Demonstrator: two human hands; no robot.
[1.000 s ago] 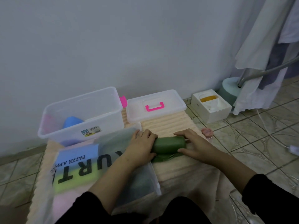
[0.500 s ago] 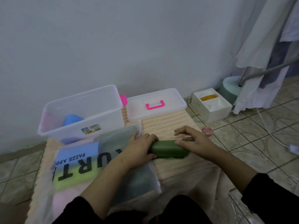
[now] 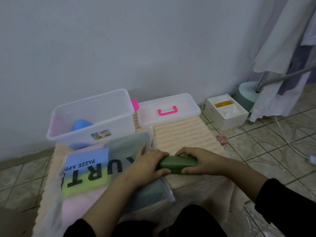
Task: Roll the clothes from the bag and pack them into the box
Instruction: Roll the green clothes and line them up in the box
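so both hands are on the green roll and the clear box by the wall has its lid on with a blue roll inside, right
Not quite. The head view shows both the left hand and the right hand gripping the green roll, and a blue roll inside the clear box, but that box is open. Its lid, with the pink handle, lies beside it on the mat.

The person wears black long sleeves: the left sleeve (image 3: 80, 227) and the right sleeve (image 3: 287, 204) are both drawn back, leaving forearms bare. Left hand (image 3: 147, 164) and right hand (image 3: 203, 160) bare; no rings, watch or gloves visible. Dark clothing (image 3: 171, 223) covers the lap.
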